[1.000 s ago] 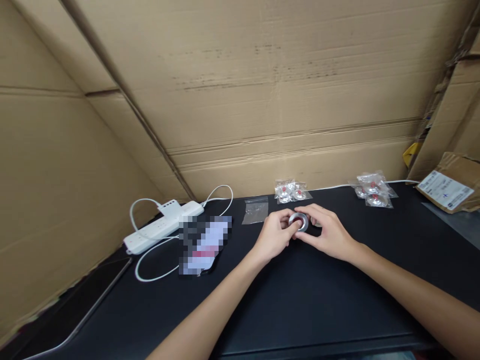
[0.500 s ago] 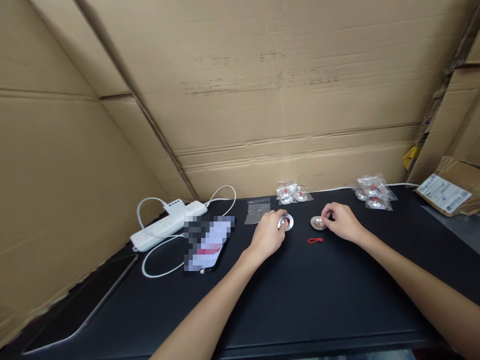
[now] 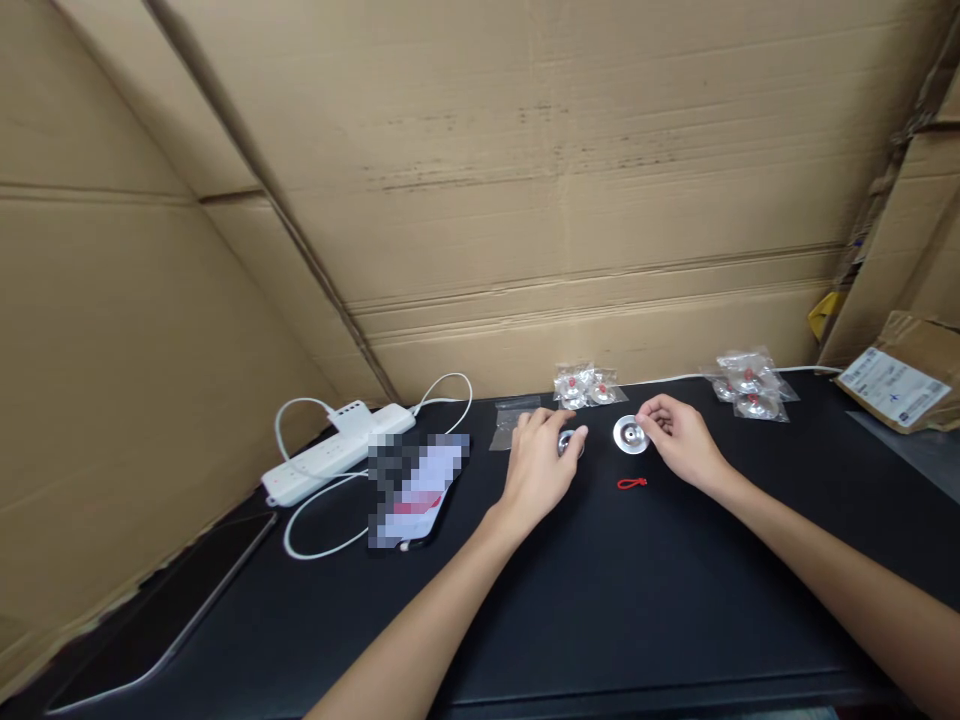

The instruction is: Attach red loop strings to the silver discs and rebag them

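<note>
A small silver cymbal (image 3: 631,434) with a hole in its raised middle is tilted toward me. My right hand (image 3: 679,440) pinches its right rim between thumb and fingers. To the left, my left hand (image 3: 541,455) is open over a second cymbal (image 3: 568,443), its thumb and fingers apart. That cymbal lies partly hidden beneath the hand. A short red cord loop (image 3: 631,483) rests on the black table just below the right-hand cymbal, touched by neither hand.
Clear bags of cymbals with red cords (image 3: 586,386) and more such bags (image 3: 750,384) lie at the back. A flat clear bag (image 3: 514,424), phone (image 3: 424,495), power strip (image 3: 337,452) and tablet (image 3: 165,610) are leftward. A cardboard box (image 3: 896,375) stands right.
My right hand has tipped its cymbal up, so the face shows more fully, and shifted slightly left. My left thumb and fingers have spread apart over the other cymbal.
</note>
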